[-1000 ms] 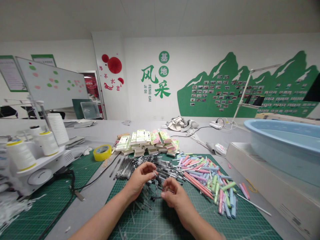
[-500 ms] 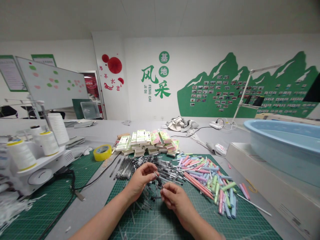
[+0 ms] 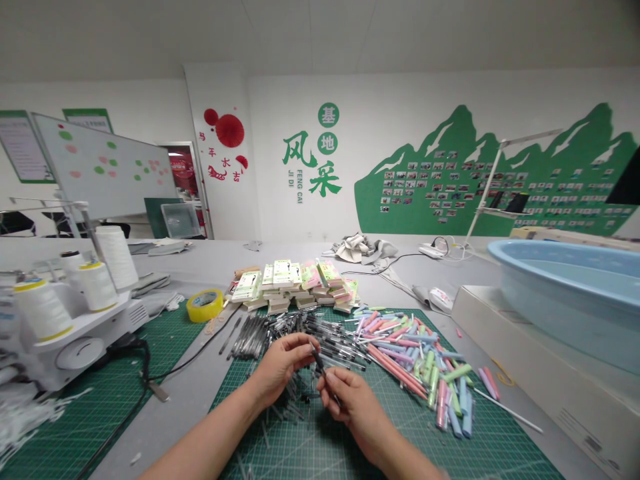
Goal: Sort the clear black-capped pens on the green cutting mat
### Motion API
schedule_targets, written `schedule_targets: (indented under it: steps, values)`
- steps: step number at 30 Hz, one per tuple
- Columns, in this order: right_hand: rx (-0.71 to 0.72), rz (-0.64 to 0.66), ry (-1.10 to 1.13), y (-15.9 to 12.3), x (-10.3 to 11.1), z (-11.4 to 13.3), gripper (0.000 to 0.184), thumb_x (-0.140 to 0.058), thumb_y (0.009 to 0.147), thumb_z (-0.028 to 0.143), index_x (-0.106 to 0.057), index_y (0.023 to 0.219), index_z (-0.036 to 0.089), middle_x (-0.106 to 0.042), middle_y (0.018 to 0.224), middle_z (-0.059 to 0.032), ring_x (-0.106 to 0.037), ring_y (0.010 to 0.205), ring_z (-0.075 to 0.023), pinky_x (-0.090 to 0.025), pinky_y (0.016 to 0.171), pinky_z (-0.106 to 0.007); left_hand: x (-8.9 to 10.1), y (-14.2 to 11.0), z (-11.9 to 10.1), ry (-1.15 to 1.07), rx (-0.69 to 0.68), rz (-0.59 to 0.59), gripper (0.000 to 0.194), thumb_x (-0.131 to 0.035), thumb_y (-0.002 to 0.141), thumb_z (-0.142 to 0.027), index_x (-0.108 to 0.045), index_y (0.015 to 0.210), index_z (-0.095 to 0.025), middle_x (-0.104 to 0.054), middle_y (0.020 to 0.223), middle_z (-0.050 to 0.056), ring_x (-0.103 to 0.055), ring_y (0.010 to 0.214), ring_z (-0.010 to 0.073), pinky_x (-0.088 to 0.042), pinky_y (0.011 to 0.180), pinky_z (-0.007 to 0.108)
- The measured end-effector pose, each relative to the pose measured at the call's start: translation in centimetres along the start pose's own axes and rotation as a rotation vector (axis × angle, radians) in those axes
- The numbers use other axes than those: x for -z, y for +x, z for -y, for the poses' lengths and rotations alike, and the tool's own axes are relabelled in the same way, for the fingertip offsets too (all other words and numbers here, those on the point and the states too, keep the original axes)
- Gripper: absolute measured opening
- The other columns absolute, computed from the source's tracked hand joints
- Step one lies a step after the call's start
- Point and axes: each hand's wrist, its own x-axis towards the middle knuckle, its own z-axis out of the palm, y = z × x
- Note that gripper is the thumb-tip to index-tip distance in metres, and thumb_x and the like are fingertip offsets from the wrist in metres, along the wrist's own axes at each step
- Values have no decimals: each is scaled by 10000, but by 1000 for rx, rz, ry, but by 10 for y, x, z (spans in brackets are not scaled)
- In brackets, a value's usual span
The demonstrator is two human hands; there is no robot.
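Note:
Between my hands is a dark pen (image 3: pixel 319 361), slanting down to the right over the green cutting mat (image 3: pixel 320 440). The thumb and fingers of my left hand (image 3: pixel 283 363) pinch its upper end. My right hand (image 3: pixel 347 397) is closed around its lower end, and the fingers cover that part. Just beyond lies a heap of black and clear pens (image 3: pixel 255 335). Loose clear pen parts (image 3: pixel 287 408) lie on the mat under my left hand. To the right spreads a pile of pink, blue, green and purple pen barrels (image 3: pixel 420 353).
Stacked small boxes (image 3: pixel 287 275) stand behind the pens. A yellow tape roll (image 3: pixel 205 305) and a sewing machine (image 3: pixel 83 350) with thread cones are at left, with a black cable (image 3: pixel 193 360) crossing the table. A blue basin (image 3: pixel 570 293) rests on a white box (image 3: pixel 530 360) at right.
My hands have come closer together around the pen, and the right fingers have curled further over its lower end. The dark part between the hands now appears as one straight piece.

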Motion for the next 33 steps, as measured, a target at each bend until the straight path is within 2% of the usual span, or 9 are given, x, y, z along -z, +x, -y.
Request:
schedule_targets:
  steps: [3, 8, 16, 23, 28, 33]
  values:
    - [-7, -7, -6, 0, -1, 1, 320, -559, 809, 437, -594, 761, 123, -503, 563, 26, -320, 431, -37, -116, 419, -204, -3, -2, -2, -35, -11, 28, 197, -671, 723, -280, -660, 884, -166, -635, 935, 65, -562, 925, 194, -451, 783, 288]
    - [-11, 2, -4, 0, 0, 0, 310, -547, 822, 423, -591, 759, 122, -501, 561, 25, -318, 428, -36, -113, 419, -207, 2, 3, 5, -28, -12, -28, 116, -700, 696, -233, -659, 756, -142, -624, 829, 42, -554, 809, 150, -452, 742, 251]
    - [1, 2, 32, -2, -3, 2, 298, -535, 838, 409, -588, 760, 126, -488, 556, 32, -320, 436, -35, -134, 433, -203, 0, 0, 4, -83, -28, 18, 141, -653, 737, -234, -667, 835, -134, -628, 934, 85, -552, 911, 196, -459, 797, 311]
    - [-1, 5, 4, -1, 0, -1, 301, -543, 830, 406, -570, 722, 126, -483, 534, 34, -311, 415, -34, -143, 416, -198, 1, 3, 10, 9, -34, -52, 136, -713, 684, -233, -673, 771, -136, -660, 813, 49, -572, 761, 142, -444, 718, 236]
    - [-4, 45, 31, -2, 1, -2, 290, -539, 835, 390, -571, 722, 125, -469, 520, 41, -289, 399, -30, -136, 408, -200, 5, 3, 8, 23, -46, -34, 142, -711, 687, -236, -682, 781, -134, -669, 820, 55, -576, 774, 147, -440, 729, 239]
    - [6, 19, 77, 0, -2, -2, 288, -543, 839, 395, -579, 742, 126, -480, 549, 34, -305, 426, -30, -144, 419, -189, -5, -2, 13, 26, -23, 18, 186, -689, 703, -280, -689, 830, -144, -671, 855, 56, -589, 806, 174, -448, 769, 283]
